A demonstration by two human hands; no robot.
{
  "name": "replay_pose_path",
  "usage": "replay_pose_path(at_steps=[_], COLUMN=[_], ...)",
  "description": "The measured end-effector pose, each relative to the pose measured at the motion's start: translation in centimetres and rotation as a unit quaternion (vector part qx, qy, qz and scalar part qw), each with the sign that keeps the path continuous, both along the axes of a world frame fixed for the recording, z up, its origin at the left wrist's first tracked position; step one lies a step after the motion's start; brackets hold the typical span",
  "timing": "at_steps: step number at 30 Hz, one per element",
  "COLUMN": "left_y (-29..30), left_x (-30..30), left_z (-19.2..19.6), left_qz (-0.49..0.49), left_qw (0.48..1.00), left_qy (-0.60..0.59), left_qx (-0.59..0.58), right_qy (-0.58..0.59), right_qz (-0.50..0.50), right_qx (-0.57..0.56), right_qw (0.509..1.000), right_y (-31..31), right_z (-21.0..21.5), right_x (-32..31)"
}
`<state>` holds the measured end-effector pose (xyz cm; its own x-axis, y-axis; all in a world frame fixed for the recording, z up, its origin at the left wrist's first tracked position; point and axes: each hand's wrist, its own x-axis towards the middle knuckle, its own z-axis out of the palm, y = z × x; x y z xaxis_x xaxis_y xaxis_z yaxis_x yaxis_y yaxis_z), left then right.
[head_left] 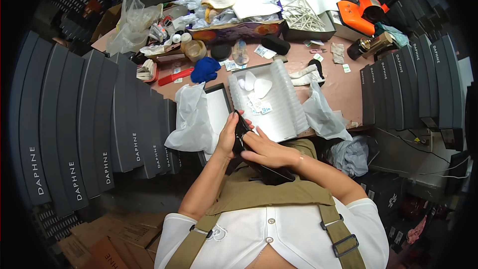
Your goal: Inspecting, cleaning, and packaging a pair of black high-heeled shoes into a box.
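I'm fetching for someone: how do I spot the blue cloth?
On the pink table, find the open box holding white pieces. Left of its far end lies the blue cloth, crumpled beside a red strip. Its deep blue sets it apart.

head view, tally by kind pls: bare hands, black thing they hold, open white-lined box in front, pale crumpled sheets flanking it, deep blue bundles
Bare hands: 2 (left hand, right hand)
Black item, apparently a shoe: 1
Open box: 1
Pale sheets, left and right: 2
Deep blue bundle: 1
Total: 7
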<state>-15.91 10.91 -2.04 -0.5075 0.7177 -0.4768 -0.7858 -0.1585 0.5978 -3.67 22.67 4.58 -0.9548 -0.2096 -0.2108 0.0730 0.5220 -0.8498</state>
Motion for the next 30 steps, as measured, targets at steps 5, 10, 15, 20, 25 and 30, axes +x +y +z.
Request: replay_pose_path(at_steps=[5, 10, 15, 20, 25, 30], left_y=[-0.6, -1.1, -2.4, -2.5, -1.1, -0.4], left_x=[-1.7, 0.1, 8.9, 7.6, 4.7, 3.7], left_z=[-0.4, 1.1, 2.3, 0.9, 1.0, 1.3], left_qz=[0.002, 0.028, 0.082, 0.086, 0.103, 0.096], left_qw=[0.998, 0.998, 0.994, 0.986, 0.975, 0.977], left_qy=[-0.001, 0.009, -0.074, -0.139, -0.197, -0.191], left_qx=[-0.055, -0.058, 0.027, 0.040, -0.020, 0.017], right_qy=[0.039, 0.062, 0.048, -0.054, 0.078, -0.054], right_qz=[-0.058, -0.092, -0.129, 0.045, -0.105, 0.079], right_qx=[0.018, -0.026, 0.038, -0.102, 0.278, 0.490], right_qw=[0.997, 0.993, 0.990, 0.992, 0.952, 0.867], right_y=[-2.9, -2.4, -0.4, 2.2, 11.2, 15.2], right_z=[-4.8, -4.3, -2.7, -0.6, -5.5, -11.4], right_x=[-3.2, -1.4, 0.0, 1.7, -5.6, -12.1])
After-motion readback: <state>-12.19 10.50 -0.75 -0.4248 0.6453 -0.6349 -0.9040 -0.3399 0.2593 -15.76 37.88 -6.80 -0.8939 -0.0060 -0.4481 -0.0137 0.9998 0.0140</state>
